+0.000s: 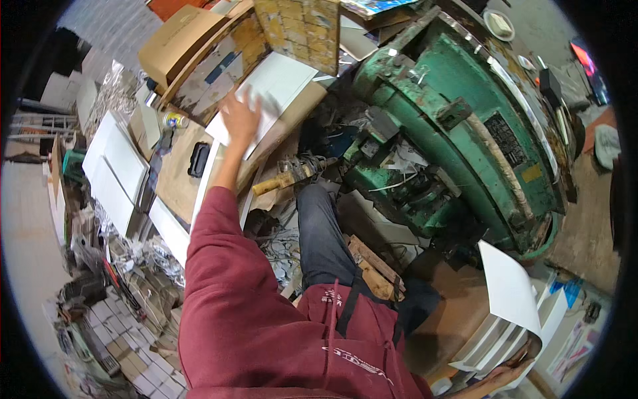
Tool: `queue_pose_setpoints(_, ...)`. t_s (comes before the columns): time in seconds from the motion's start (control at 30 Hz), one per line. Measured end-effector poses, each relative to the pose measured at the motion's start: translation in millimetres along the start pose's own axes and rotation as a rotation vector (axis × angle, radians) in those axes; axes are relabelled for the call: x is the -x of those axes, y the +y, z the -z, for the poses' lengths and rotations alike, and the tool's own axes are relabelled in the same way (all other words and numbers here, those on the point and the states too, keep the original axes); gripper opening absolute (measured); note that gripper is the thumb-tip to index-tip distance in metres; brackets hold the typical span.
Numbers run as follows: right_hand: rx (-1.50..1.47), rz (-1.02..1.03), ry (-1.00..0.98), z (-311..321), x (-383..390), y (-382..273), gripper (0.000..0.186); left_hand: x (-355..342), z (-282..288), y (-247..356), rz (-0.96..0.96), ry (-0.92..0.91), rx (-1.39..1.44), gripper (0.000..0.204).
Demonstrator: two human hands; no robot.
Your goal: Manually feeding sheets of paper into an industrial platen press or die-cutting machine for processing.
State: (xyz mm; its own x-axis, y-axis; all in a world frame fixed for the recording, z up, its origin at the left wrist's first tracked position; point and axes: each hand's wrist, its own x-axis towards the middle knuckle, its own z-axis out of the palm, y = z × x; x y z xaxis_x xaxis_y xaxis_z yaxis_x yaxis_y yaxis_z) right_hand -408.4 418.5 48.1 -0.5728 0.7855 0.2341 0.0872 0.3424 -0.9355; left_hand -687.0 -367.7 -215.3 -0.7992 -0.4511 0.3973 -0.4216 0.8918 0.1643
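My left hand (240, 121), slightly blurred, reaches over a stack of white sheets (287, 78) on the wooden bench. Its fingers are spread over the near part of the stack, and I see nothing gripped in them. Low on the right, my right hand (517, 370) holds several white card sheets (512, 289) by their lower part. One of these sheets curves upward, and the others fan out beside it. The fingers of this hand are partly hidden by the sheets.
A large green machine (458, 86) fills the right of the bench. Its yellow-handled lever (274, 184) points toward me. A worn wooden board frame (299, 33) stands behind the stack. Left are a black case (199, 159), a small can (175, 120) and more white sheets (114, 174).
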Motion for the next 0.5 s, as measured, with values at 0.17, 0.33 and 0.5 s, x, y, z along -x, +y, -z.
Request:
queue_pose_setpoints(0.17,0.807,0.361,0.08,25,-22,10,0.024,67,-56,16,0.104,-0.317,-0.116,0.068)
queue_pose_setpoints(0.33,0.639,0.156,-0.111,50,-43,10,0.046,60,-75,21,0.199,-0.221,-0.05,0.069)
queue_pose_setpoints(0.5,1.134,0.66,-0.02,53,-29,-63,0.027,42,-79,24,0.329,-0.289,-0.016,0.067)
